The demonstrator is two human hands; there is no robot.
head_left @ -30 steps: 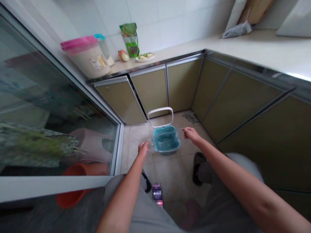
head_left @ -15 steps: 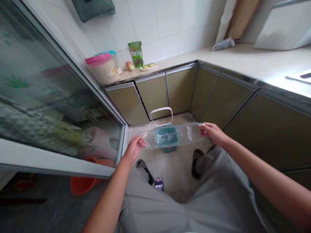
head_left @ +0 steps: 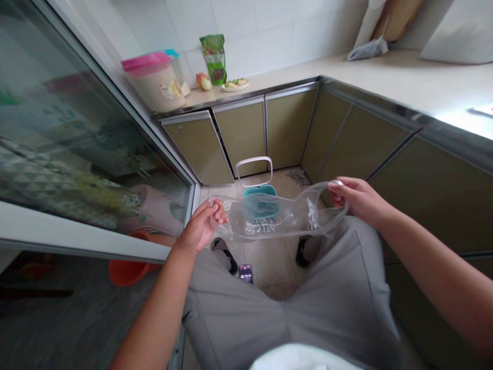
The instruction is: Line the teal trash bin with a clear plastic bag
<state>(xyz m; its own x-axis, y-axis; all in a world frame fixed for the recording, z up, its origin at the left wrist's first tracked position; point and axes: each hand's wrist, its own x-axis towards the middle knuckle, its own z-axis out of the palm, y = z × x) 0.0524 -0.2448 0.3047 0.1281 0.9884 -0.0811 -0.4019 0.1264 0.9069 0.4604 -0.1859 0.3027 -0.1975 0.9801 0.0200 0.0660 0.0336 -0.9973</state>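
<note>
With the clear plastic bag (head_left: 285, 221) taken as the middle of a clock face, the left hand (head_left: 204, 223) sits at nine o'clock, its fingers curled tight around one end of the film. The right hand (head_left: 356, 200) is near three o'clock and a little higher, with thumb and fingers pinching the other end. The bag stretches between them in the air above the tiled floor (head_left: 269, 262), its edge at the right hand spread into a loop. Just off twelve o'clock, toward eleven, a teal bin (head_left: 260, 190) stands on the floor, its near part seen through the film; a white ring frame (head_left: 252, 160) rises upright at its far edge. Cabinet doors (head_left: 285, 131) line the wall at twelve. On the counter (head_left: 385, 82), a pink-lidded container (head_left: 154, 87) stands near ten o'clock, while an onion (head_left: 205, 82), a green pouch (head_left: 214, 59) and a white plate (head_left: 235, 89) with pale pieces of food on it are gathered about eleven. An orange bucket (head_left: 125, 270) lies between eight and nine, behind a glass door (head_left: 88, 128). At six, the person's grey trousers (head_left: 288, 318) fill the foreground.
</note>
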